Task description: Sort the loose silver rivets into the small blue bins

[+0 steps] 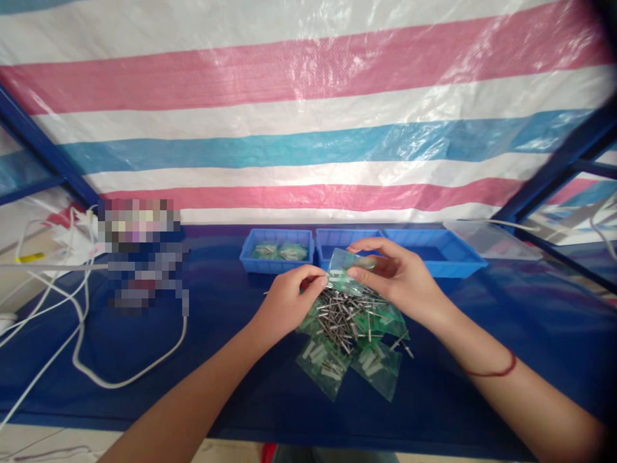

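Fingers of my left hand are pinching the lower left edge of one small bag, clear and greenish, a little right of the frame's centre. My right hand grips its right side between thumb and fingers. Below it, metal pins lie in a pile, with filled bags at the lower edge. Left blue bin, near the centre, contains similar bags.

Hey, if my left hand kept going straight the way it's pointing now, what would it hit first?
Your left hand would first meet the small green-tinted bag, which it seems to be touching; just past that, probably your right hand, though depth is hard to judge here.
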The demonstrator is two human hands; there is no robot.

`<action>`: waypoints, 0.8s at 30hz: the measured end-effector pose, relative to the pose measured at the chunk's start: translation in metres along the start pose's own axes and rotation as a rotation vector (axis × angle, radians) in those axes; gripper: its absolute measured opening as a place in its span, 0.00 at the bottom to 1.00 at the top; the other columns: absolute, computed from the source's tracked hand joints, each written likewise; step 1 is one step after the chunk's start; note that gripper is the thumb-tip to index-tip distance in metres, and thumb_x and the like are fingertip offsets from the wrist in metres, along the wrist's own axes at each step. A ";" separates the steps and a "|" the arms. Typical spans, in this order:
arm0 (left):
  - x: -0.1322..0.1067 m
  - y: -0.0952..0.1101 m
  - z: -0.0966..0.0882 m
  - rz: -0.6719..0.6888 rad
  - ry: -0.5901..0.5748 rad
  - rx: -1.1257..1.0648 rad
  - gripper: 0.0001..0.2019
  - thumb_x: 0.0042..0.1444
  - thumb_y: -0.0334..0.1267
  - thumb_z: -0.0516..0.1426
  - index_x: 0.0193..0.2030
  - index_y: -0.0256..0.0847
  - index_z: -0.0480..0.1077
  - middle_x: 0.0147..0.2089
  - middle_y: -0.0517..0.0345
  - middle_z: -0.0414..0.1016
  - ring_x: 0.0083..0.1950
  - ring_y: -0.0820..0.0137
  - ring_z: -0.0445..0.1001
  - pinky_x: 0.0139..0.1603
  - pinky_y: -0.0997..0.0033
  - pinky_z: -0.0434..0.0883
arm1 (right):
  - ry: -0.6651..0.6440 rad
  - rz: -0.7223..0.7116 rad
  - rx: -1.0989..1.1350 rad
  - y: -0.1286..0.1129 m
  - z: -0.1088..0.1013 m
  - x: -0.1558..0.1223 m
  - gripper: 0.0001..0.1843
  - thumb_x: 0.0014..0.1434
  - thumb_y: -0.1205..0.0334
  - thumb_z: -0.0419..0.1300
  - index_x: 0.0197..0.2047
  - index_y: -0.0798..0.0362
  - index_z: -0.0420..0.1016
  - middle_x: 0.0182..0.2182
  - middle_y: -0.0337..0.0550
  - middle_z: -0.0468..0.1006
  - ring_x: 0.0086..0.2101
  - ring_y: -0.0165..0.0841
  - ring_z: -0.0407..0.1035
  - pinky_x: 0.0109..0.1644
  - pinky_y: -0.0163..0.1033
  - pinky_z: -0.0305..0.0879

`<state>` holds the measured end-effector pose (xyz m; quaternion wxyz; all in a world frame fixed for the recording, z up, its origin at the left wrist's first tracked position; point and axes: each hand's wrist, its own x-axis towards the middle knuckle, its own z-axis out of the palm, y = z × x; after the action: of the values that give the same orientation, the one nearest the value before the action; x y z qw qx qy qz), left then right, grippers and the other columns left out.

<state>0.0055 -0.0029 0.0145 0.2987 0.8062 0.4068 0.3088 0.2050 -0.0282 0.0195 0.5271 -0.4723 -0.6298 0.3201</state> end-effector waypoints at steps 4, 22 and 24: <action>0.000 0.001 0.001 -0.023 0.023 -0.009 0.10 0.60 0.40 0.52 0.39 0.41 0.73 0.34 0.58 0.76 0.33 0.70 0.72 0.33 0.74 0.66 | -0.062 0.164 0.068 0.005 -0.009 -0.002 0.16 0.51 0.48 0.64 0.34 0.53 0.74 0.30 0.41 0.75 0.27 0.30 0.69 0.32 0.37 0.70; -0.002 0.014 0.002 -0.061 0.041 -0.088 0.13 0.58 0.44 0.55 0.44 0.40 0.74 0.31 0.59 0.75 0.28 0.73 0.68 0.30 0.75 0.64 | -0.016 0.192 0.151 0.009 -0.014 -0.011 0.16 0.54 0.49 0.63 0.29 0.54 0.73 0.20 0.38 0.72 0.20 0.27 0.66 0.26 0.34 0.65; -0.002 0.013 0.003 -0.048 0.038 -0.063 0.12 0.58 0.44 0.55 0.41 0.40 0.75 0.29 0.59 0.75 0.28 0.73 0.68 0.30 0.75 0.64 | -0.015 0.201 0.128 0.006 -0.013 -0.012 0.17 0.55 0.48 0.62 0.29 0.55 0.73 0.19 0.37 0.71 0.19 0.26 0.64 0.23 0.33 0.63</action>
<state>0.0132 -0.0117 0.0220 0.3236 0.7804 0.4215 0.3295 0.2193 -0.0388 0.0124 0.5167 -0.4960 -0.5613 0.4146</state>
